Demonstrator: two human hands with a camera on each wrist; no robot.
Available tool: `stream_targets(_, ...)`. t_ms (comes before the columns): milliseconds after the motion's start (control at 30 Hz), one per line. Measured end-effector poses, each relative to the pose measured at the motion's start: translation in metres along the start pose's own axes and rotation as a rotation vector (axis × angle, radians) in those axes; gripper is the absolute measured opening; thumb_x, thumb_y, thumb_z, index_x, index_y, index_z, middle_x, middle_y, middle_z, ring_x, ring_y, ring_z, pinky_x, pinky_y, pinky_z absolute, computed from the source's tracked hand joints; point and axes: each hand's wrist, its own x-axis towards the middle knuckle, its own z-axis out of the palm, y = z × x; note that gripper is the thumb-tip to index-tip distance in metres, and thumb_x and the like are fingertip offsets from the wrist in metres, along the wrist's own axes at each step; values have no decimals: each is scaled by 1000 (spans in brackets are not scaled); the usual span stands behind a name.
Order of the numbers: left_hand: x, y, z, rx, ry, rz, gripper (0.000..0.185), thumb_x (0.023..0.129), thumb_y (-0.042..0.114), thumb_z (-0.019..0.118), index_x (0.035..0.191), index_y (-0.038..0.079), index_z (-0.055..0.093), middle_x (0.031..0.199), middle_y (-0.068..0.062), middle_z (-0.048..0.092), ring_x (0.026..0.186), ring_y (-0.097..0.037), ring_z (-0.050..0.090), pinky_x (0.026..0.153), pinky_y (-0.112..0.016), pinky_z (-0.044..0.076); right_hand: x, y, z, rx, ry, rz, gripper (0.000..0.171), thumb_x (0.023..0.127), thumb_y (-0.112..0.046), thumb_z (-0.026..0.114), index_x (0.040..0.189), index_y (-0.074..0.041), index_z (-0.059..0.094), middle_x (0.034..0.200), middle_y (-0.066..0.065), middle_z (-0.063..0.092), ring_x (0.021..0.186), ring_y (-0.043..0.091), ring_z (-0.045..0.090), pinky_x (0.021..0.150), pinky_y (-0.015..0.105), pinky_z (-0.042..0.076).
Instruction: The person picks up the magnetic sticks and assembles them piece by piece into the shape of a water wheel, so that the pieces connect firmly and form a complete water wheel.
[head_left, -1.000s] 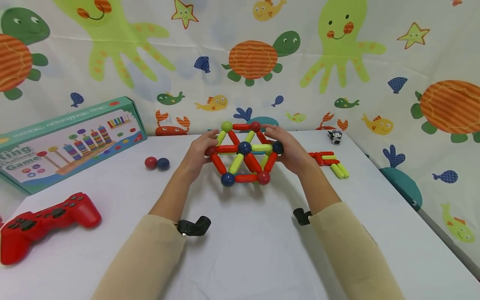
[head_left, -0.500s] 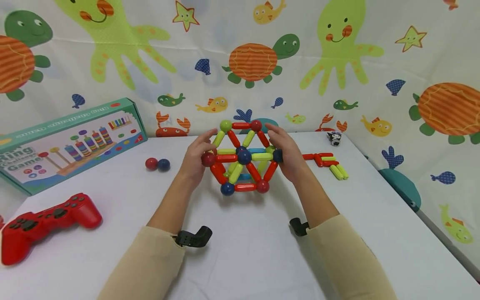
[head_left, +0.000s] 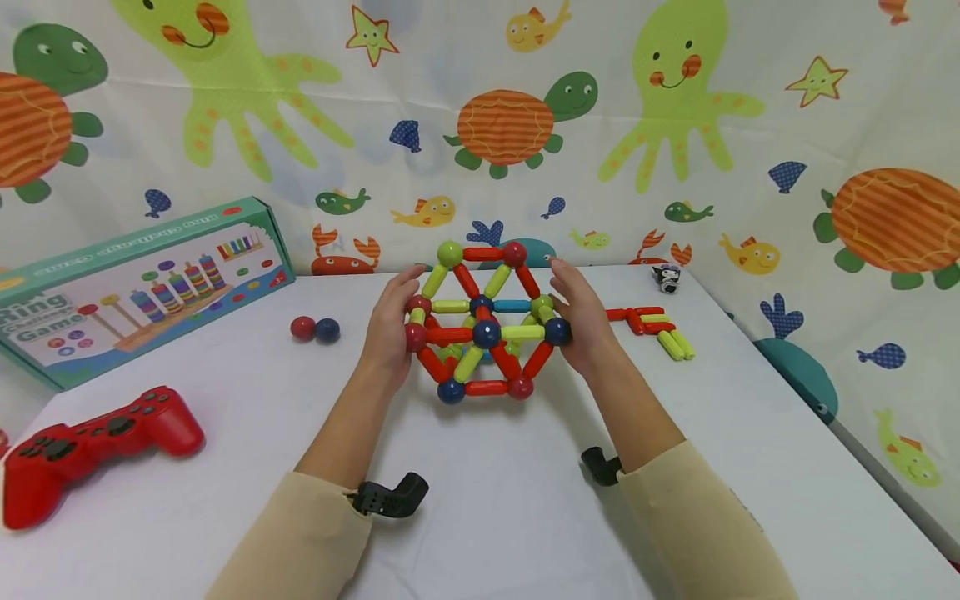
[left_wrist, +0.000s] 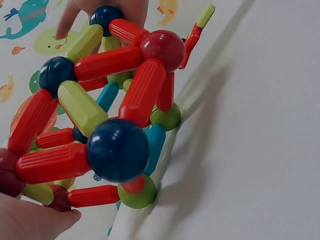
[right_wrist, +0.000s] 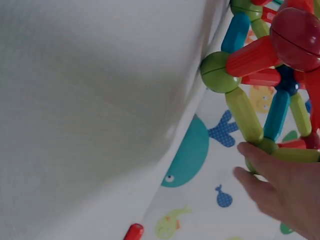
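Observation:
Both hands hold a magnetic ball-and-stick structure [head_left: 486, 334], an open frame of red, blue and green balls joined by red, yellow-green and blue rods. It hangs tilted above the white table, its shadow beneath. My left hand [head_left: 387, 329] grips the left side by its red balls; in the left wrist view the left thumb [left_wrist: 45, 215] lies against a red ball. My right hand [head_left: 585, 321] holds the right side near a dark blue ball and a green one. In the right wrist view its fingers [right_wrist: 257, 160] touch a green ball; the rest of their hold is partly hidden.
Loose red and yellow-green rods [head_left: 656, 321] lie to the right, near a small black-and-white figure [head_left: 667, 277]. At left are a red ball [head_left: 303, 328], a blue ball [head_left: 327, 331], a red game controller [head_left: 105, 446] and a toy box [head_left: 150, 287]. A printed sea-animal cloth hangs behind.
The structure has tilted so its near side sinks toward me and more of its far balls and rods show. Both hands turn with it, keeping hold of its sides.

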Motion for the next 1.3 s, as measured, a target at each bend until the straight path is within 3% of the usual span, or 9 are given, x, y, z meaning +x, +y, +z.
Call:
stream_targets(233,-8,3,1,-11,34,-124,61,108,40,39,165,27,23,170,1,21,156,-20,22,125,-43,33,-3,-5,3,71,85,155,62,105,-51,48,162,-30,34,172,5,21,157,30,24,125,44,33)
stream_targets(433,-11,2,1,-36,63,-177,58,108,38,41,164,27,28,166,0,29,152,-19,29,122,-40,38,-3,-5,-1,105,89,196,60,107,-46,48,162,-28,33,170,7,26,153,29,30,124,41,36)
stream_targets(600,-12,-4,-3,-26,60,-152,54,108,35,43,161,28,34,164,1,34,149,-19,34,120,-42,41,-4,-3,-2,127,92,195,56,107,-45,49,159,-28,39,168,6,31,152,28,33,124,43,35)
stream_targets(767,-10,-12,-7,-22,46,-100,50,109,34,43,158,32,39,159,0,39,145,-19,37,122,-43,38,-2,2,-2,99,70,123,57,107,-44,48,159,-24,38,167,3,34,154,26,31,126,45,31)
stream_targets(967,-5,-16,-11,85,32,-40,49,110,37,42,158,35,39,162,3,38,149,-19,33,122,-45,38,5,6,-2,59,69,59,55,106,-41,50,157,-21,41,164,3,39,154,26,32,126,47,29)
stream_targets(1167,2,-19,-13,144,39,-27,48,110,38,41,159,35,38,161,3,40,148,-18,34,121,-43,40,12,6,-2,57,66,38,52,106,-40,50,155,-20,44,163,3,40,153,26,35,125,48,31)
stream_targets(1300,3,-21,-13,105,36,-30,49,110,37,41,159,33,38,161,2,39,146,-19,36,121,-42,40,15,7,-2,55,54,32,51,107,-38,50,153,-18,45,163,6,40,151,26,37,123,47,35)
